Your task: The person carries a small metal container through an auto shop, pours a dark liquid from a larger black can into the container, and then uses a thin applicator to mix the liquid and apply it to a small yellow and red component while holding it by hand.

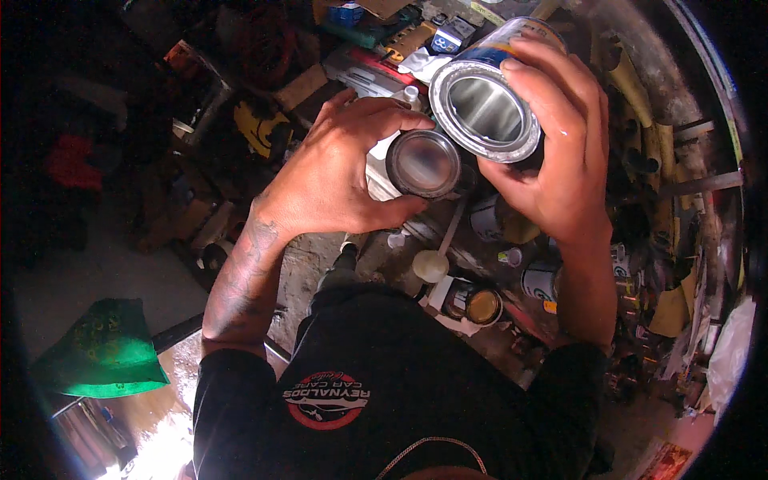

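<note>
Near the top middle, my right hand [564, 132] is wrapped round an open metal paint can [520, 38]. The can is tilted so its mouth turns toward me, and bare shiny metal shows inside. Its label is partly blue and yellow, half covered by my fingers. My left hand [328, 168] grips a smaller round tin [424, 163] between thumb and fingers, just left of and below the can's mouth. A dark, glossy round face with a raised rim shows on it; whether that is a lid or the tin's base I cannot tell.
Below my hands stand several more cans, among them an open one with a brownish top [483, 306] and a white-labelled can [540, 282]. Boxes and tools crowd the top, with a red-and-grey case [372, 76]. A green bag [104, 352] lies at lower left.
</note>
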A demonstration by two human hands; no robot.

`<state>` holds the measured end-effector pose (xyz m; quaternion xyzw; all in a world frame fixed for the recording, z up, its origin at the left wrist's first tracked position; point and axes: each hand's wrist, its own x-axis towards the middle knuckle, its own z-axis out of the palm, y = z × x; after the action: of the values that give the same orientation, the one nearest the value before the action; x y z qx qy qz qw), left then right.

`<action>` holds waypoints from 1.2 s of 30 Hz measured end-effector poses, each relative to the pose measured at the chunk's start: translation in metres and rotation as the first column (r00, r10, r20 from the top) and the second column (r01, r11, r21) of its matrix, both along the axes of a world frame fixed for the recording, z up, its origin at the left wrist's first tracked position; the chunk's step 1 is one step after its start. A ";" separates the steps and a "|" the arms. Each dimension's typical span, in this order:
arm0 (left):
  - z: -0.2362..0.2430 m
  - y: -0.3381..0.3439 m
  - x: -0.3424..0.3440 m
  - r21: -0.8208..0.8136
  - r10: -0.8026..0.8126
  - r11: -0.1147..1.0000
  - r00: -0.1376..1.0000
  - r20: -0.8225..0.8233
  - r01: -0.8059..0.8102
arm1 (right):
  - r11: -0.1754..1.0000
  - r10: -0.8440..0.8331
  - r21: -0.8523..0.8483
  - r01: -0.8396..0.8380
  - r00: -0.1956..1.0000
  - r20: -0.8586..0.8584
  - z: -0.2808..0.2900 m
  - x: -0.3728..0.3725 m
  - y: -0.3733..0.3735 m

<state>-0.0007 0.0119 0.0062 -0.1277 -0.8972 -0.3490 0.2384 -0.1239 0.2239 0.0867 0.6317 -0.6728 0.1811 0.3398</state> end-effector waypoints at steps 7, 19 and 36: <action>-0.003 -0.001 -0.002 0.006 -0.010 1.000 1.000 -0.009 0.010 | 0.999 0.030 -0.013 -0.031 0.999 -0.009 -0.001 -0.001 0.000; -0.003 0.001 -0.004 0.025 -0.010 1.000 1.000 -0.011 0.011 | 0.999 0.031 0.005 -0.031 0.999 0.010 0.000 -0.003 0.003; 0.001 0.003 -0.005 0.001 0.001 1.000 1.000 -0.025 -0.001 | 0.999 0.037 0.003 -0.037 0.999 -0.010 0.001 -0.005 0.003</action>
<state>-0.0059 0.0144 0.0070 -0.1316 -0.8940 -0.3479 0.2499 -0.1292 0.2268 0.0872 0.6455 -0.6595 0.1835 0.3389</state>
